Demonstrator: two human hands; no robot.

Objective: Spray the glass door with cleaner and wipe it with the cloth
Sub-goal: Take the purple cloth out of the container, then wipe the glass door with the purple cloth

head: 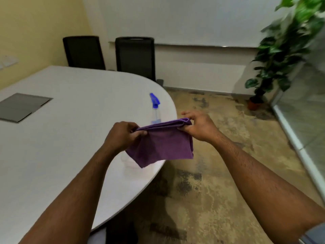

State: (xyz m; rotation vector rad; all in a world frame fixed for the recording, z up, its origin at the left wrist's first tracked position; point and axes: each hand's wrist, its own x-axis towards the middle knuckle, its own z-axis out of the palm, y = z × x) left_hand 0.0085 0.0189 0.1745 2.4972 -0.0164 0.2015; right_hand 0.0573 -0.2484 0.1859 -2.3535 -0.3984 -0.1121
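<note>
A folded purple cloth (162,144) hangs in the air over the rounded end of the white table (61,138). My left hand (123,135) pinches its upper left corner and my right hand (198,127) pinches its upper right corner, stretching the top edge between them. Behind the cloth a clear spray bottle with a blue nozzle (155,107) stands upright on the table near its edge; its lower part is hidden by the cloth. The glass door (304,110) is at the far right, blurred.
Two black chairs (135,55) stand at the table's far side against the wall. A grey hatch (21,106) is set into the tabletop at left. A potted green plant (274,55) stands in the right corner next to the glass. Worn beige floor spreads between table and door.
</note>
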